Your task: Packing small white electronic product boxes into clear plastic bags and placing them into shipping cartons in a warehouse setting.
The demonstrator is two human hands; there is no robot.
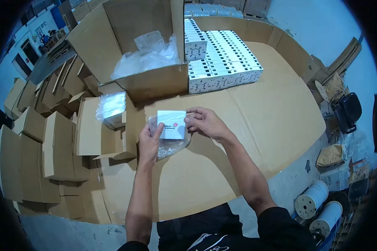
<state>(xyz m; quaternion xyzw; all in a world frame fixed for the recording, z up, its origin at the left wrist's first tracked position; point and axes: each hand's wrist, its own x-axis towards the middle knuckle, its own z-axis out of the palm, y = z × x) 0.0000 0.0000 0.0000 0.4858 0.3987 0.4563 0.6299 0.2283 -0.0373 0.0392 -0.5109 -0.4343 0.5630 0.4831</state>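
Note:
Over the middle of the cardboard-covered table, a small flat white box (171,119) with a printed mark faces up. My left hand (149,144) grips its left side, thumb on the front, together with a clear plastic bag (171,147) that shows beneath and around the box. The fingers of my right hand (208,124) pinch the box's right edge; whether they also hold the bag's film is hard to see. Just left of my hands, an open carton (132,131) contains items in bubble wrap (112,106).
A large open carton (157,83) holding clear plastic bags (148,56) stands at the far side. Beside it are stacked rows of white patterned boxes (226,62). Several open empty cartons (63,146) crowd the left. Cable spools (312,198) stand on the floor at right.

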